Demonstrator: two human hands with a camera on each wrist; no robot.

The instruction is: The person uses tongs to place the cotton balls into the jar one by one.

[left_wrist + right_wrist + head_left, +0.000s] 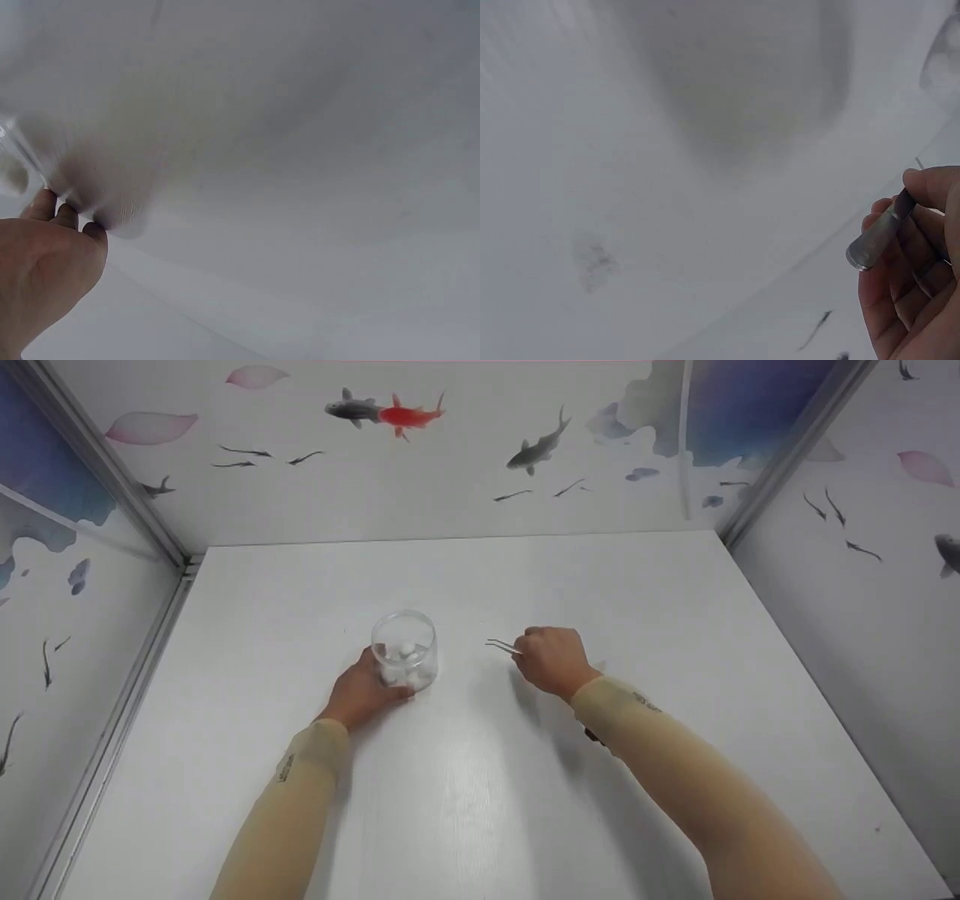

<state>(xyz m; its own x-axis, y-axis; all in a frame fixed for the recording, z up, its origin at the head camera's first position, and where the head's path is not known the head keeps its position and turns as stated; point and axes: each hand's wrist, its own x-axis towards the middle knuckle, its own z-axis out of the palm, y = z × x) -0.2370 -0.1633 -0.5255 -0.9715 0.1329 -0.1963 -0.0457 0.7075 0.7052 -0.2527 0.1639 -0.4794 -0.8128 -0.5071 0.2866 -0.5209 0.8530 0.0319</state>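
Observation:
My left hand grips a clear round jar low on its side, thumb in front and fingers behind. Several white cotton balls lie in the jar's lower part, and its top is uncovered. In the left wrist view, the fingertips press against the jar's edge. To the right of the jar, my right hand pinches metal tweezers above the table. Their slim, bent tips point left towards the jar, slightly apart with nothing between them. The tweezers' broad end shows in the right wrist view.
A white table carries everything. White panels printed with fish and petals border it at the back and both sides. A small translucent piece shows beside the right wrist, partly hidden by it.

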